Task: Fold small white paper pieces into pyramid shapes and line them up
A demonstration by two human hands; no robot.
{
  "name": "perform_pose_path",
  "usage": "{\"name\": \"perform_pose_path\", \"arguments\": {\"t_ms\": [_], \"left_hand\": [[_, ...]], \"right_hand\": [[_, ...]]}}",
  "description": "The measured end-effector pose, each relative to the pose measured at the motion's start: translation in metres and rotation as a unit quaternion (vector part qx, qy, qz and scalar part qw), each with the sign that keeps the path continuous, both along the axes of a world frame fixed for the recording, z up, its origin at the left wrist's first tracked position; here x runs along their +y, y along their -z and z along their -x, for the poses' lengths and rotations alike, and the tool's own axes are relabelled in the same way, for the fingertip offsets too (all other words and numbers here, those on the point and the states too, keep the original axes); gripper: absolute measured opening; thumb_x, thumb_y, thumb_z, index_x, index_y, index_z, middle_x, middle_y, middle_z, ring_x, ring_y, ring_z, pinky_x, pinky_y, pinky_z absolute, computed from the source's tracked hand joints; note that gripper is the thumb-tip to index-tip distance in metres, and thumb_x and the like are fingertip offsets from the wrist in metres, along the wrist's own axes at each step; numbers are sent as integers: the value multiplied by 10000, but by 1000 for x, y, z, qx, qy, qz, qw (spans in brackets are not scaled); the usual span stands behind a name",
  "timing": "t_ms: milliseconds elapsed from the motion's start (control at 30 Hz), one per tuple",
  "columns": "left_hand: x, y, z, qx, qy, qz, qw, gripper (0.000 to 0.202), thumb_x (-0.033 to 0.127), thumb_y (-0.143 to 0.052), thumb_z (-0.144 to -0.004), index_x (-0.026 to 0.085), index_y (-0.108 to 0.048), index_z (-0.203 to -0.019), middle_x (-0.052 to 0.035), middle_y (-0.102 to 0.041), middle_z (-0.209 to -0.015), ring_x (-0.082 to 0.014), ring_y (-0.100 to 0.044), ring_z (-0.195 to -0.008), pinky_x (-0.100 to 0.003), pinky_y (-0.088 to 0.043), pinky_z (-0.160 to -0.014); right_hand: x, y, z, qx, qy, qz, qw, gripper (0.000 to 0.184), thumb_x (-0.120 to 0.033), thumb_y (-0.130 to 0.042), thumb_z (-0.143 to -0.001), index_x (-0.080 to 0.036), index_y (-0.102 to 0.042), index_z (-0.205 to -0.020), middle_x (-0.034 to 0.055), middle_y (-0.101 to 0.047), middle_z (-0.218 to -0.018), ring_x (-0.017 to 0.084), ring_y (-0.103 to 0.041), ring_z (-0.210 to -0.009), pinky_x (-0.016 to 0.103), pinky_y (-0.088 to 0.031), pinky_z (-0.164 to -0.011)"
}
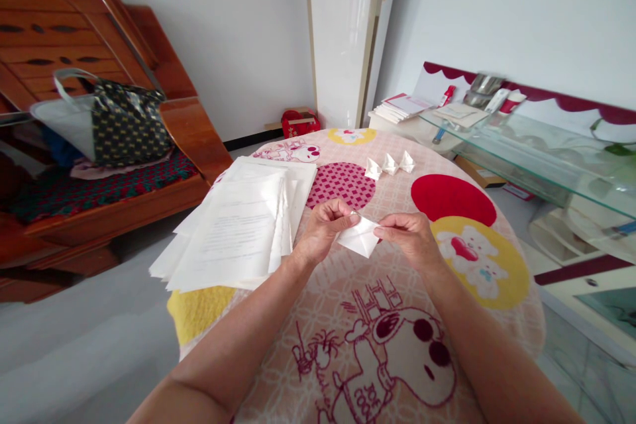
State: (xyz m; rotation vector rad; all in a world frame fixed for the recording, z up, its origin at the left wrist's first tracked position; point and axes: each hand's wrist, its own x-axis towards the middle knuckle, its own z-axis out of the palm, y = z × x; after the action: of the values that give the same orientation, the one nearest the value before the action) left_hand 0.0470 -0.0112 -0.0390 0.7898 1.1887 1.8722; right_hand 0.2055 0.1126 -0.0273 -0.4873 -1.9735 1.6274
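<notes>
A small piece of folded white paper (358,238) is held up between both hands, above the middle of the round table. My left hand (326,228) pinches its upper left corner between thumb and fingers. At the paper's right edge, my right hand (410,236) grips it the same way. Beyond the hands, three small folded white paper shapes (390,163) stand in a row near the far side. To the left lies a stack of loose printed sheets (238,232), some with torn edges.
A patterned cloth (308,291) covers the table. On the right is a glass-topped cabinet (536,152) with papers and small items on it. A wooden bench (99,225) holding a bag (129,122) stands at left. A tall air conditioner (340,46) rises at the back.
</notes>
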Motion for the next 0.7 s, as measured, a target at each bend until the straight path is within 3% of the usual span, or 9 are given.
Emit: {"name": "perform_pose_path", "arguments": {"t_ms": [167,300,533,700], "left_hand": [[-1,-2,2,-3,1,23,1000,412,390,-924,-627,159,-585,-655,32,-600,-579,-72,-486,-494,-203,-352,-493],[-1,-3,4,48,8,49,998,386,387,-911,-630,159,-600,-650,38,-579,-568,-64,-461,-478,-201,-316,-470],[0,-2,2,135,42,84,986,363,378,-883,-635,153,-601,-600,64,-479,-515,-41,-350,-471,-203,-231,-461],[2,2,2,146,56,100,983,365,394,-886,-632,153,-616,-586,56,-472,-515,-48,-346,-483,-208,-228,-467]], "right_hand": [[2,0,1,-15,-22,38,999,149,-333,-811,-728,-213,-789,-641,16,-719,-618,152,-596,-587,289,-444,-606],[1,-1,3,-57,-73,78,993,185,-366,-836,-698,-193,-808,-759,24,-742,-716,158,-615,-646,288,-454,-633],[0,3,5,-90,-61,15,994,241,-401,-800,-725,-170,-736,-704,-3,-636,-639,128,-496,-598,277,-355,-568],[1,4,5,-92,-50,31,994,212,-369,-801,-692,-177,-727,-639,-12,-603,-586,116,-451,-565,275,-325,-553]]}}
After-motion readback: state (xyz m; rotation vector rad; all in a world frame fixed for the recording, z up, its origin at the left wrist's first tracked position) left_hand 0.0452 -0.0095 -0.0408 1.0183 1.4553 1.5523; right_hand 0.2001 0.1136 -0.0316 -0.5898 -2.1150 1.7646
